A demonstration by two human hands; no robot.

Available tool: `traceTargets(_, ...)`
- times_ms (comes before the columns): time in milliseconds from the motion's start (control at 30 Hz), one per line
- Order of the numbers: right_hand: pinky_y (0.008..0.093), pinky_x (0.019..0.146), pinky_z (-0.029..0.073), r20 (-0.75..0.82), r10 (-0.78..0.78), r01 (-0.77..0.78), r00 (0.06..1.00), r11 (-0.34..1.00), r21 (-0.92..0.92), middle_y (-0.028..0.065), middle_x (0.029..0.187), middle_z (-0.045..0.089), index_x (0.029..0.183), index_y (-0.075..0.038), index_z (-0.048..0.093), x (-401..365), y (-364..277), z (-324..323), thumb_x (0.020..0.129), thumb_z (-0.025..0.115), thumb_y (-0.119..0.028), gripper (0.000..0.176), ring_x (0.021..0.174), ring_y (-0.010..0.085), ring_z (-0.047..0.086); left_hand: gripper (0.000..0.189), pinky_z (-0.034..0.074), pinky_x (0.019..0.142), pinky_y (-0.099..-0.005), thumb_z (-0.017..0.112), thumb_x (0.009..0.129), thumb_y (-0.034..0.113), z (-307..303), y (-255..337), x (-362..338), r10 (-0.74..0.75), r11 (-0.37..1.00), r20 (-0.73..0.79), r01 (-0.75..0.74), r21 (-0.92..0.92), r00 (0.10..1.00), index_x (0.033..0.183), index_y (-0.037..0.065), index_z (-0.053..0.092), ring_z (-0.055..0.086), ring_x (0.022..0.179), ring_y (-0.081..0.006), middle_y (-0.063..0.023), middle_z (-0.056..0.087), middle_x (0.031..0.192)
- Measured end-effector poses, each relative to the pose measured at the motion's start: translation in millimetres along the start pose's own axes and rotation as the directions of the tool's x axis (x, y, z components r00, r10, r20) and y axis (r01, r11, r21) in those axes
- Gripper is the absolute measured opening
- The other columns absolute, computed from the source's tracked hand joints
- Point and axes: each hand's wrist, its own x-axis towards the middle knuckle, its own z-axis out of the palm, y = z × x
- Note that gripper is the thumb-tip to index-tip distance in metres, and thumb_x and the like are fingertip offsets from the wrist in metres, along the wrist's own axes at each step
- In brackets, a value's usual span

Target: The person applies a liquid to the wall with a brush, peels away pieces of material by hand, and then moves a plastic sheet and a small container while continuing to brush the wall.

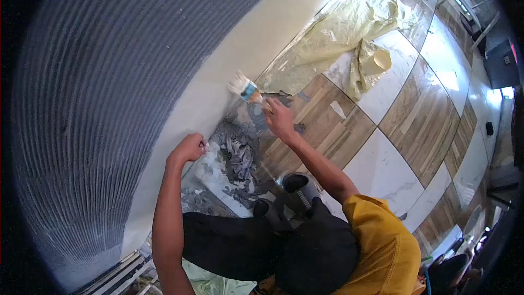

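Note:
My right hand (279, 117) grips the handle of a paintbrush (251, 92), its pale bristles touching or very near the smooth cream strip of wall (218, 79). Lower on the left, my left hand (188, 148) is beside that strip, with its fingers curled in; whatever they hold, if anything, is too small to make out. Above the strip, the wall carries a grey ridged surface (109, 76). Between my hands and my feet, grey scraps of debris (239, 158) lie in a heap on the floor.
Yellowish plastic sheeting (338, 27) lies along the wall base, with a round cream-coloured thing (381, 60) on it. Wood-pattern and white tiles (382, 166) cover the floor. Wooden slats (112, 276) are at the lower left. A dark box (499, 64) stands far right.

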Motion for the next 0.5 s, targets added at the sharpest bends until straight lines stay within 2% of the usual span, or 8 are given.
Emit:
traceTargets(67,0.0445,0.070,0.051,0.061,0.067,-0.065,0.996,0.997,-0.035,0.0184,0.098,0.064,0.112,-0.004,0.061,-9,11,-1,0.085,0.067,-0.014,0.029,0.084,0.0386,0.064,0.014,0.052,0.075,-0.0406,0.063,0.073,0.001,-2,-8,-14,0.010,0.999,-0.010,-0.009,0.049,1.000,0.085,-0.001,0.072,0.069,0.083,-0.0349,-0.0230,0.069,0.085)
traceTargets(133,0.0434,0.072,0.052,-0.091,0.069,-0.082,0.993,0.986,-0.147,0.0191,0.100,0.066,0.110,-0.004,0.063,-30,15,-11,0.084,0.068,-0.015,0.029,0.087,0.0380,0.065,0.015,0.052,0.074,-0.0403,0.062,0.073,0.000,3,-25,-26,-0.018,0.991,0.032,0.013,0.135,0.999,0.085,0.000,0.072,0.069,0.082,-0.0322,-0.0212,0.070,0.085)
traceTargets(167,0.0431,0.073,0.052,-0.103,0.082,-0.093,0.991,0.989,-0.113,0.0194,0.102,0.066,0.109,-0.004,0.063,-36,17,-17,0.083,0.068,-0.015,0.028,0.088,0.0379,0.065,0.016,0.052,0.074,-0.0399,0.062,0.073,-0.001,6,-36,-33,-0.031,0.973,0.064,0.016,0.229,0.997,0.085,0.000,0.073,0.070,0.080,-0.0296,-0.0194,0.071,0.085)
traceTargets(267,0.0432,0.072,0.051,-0.061,0.124,-0.120,0.990,0.991,0.054,0.0188,0.100,0.066,0.109,-0.004,0.063,-24,-35,-57,0.083,0.069,-0.013,0.028,0.087,0.0371,0.065,0.015,0.052,0.074,-0.0400,0.065,0.074,0.004,20,-66,-48,-0.155,0.957,0.156,0.110,0.267,0.975,0.086,0.001,0.073,0.069,0.079,-0.0297,-0.0199,0.071,0.083)
traceTargets(300,0.0432,0.071,0.050,-0.069,0.070,-0.066,0.995,0.996,0.056,0.0180,0.098,0.066,0.108,-0.004,0.063,-19,-38,-54,0.083,0.069,-0.012,0.027,0.086,0.0375,0.065,0.015,0.052,0.074,-0.0400,0.065,0.074,0.004,28,-76,-49,-0.179,0.959,0.176,0.131,0.251,0.968,0.086,0.001,0.073,0.069,0.079,-0.0297,-0.0199,0.071,0.083)
traceTargets(367,0.0431,0.070,0.050,-0.063,0.021,-0.017,0.998,0.998,0.061,0.0171,0.096,0.066,0.108,-0.004,0.063,-6,-35,-38,0.083,0.068,-0.011,0.026,0.085,0.0380,0.065,0.015,0.052,0.073,-0.0409,0.068,0.078,0.012,41,-94,-45,-0.076,0.983,0.271,0.118,-0.143,0.960,0.086,0.000,0.074,0.069,0.078,-0.0297,-0.0200,0.071,0.082)
traceTargets(433,0.0431,0.068,0.050,-0.075,-0.134,0.139,0.988,0.988,0.065,0.0154,0.094,0.065,0.107,-0.005,0.062,8,-30,-19,0.085,0.067,-0.011,0.023,0.084,0.0389,0.064,0.016,0.051,0.073,-0.0414,0.070,0.078,0.015,50,-112,-35,-0.149,0.985,0.227,0.166,-0.056,0.962,0.083,0.000,0.073,0.069,0.078,-0.0316,-0.0207,0.070,0.082)
traceTargets(500,0.0433,0.069,0.050,-0.010,-0.085,0.085,0.996,0.996,-0.015,0.0154,0.095,0.065,0.107,-0.006,0.062,1,4,6,0.086,0.067,-0.012,0.023,0.084,0.0390,0.064,0.019,0.051,0.073,-0.0418,0.072,0.078,0.019,51,-114,-32,-0.204,0.979,0.175,0.200,0.040,0.963,0.080,0.000,0.073,0.068,0.078,-0.0336,-0.0215,0.070,0.082)
